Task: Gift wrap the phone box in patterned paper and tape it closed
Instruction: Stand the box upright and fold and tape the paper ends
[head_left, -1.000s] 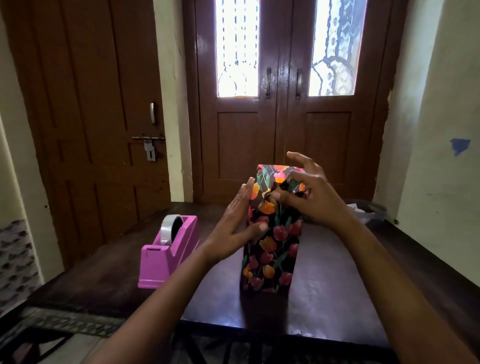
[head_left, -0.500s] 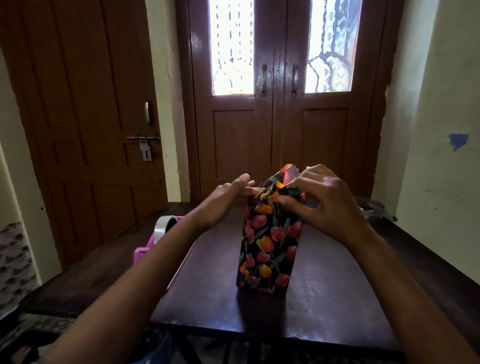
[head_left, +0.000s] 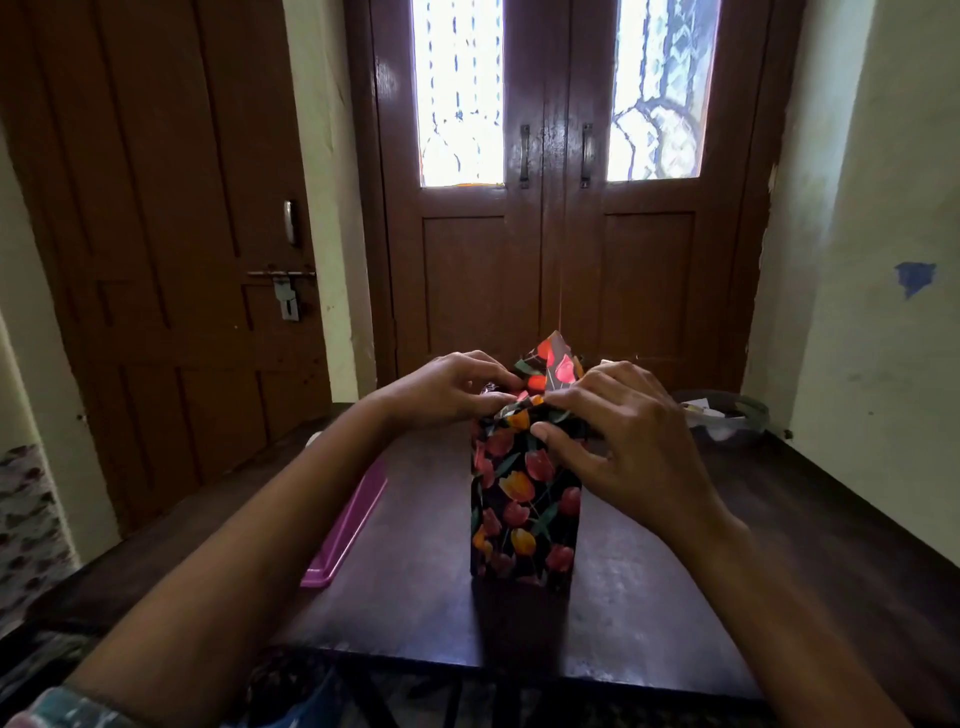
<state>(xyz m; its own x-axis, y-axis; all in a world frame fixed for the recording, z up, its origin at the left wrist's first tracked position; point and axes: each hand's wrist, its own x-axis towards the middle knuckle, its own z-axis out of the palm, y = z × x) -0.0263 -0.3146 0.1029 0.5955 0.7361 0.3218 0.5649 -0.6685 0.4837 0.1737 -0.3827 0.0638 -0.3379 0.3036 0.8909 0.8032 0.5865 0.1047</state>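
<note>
The phone box (head_left: 523, 512) stands upright on end in the middle of the dark table, wrapped in black paper with red and orange tulips. At its top the paper is folded inward, and a pointed flap (head_left: 553, 361) sticks up behind. My left hand (head_left: 449, 389) pinches the top fold from the left. My right hand (head_left: 621, 431) presses the paper down from the right, thumb on the front face. Both hands touch the paper at the box's top end.
A pink tape dispenser (head_left: 349, 525) lies left of the box, mostly hidden behind my left forearm. A dark bowl (head_left: 727, 418) sits at the table's far right. Brown wooden doors stand beyond the table (head_left: 675, 597); a wall runs along the right.
My left hand rose from the box's side to its top. Both hands closed in on the top paper and folded it down. The view dipped, so my left arm hides the tape roll.
</note>
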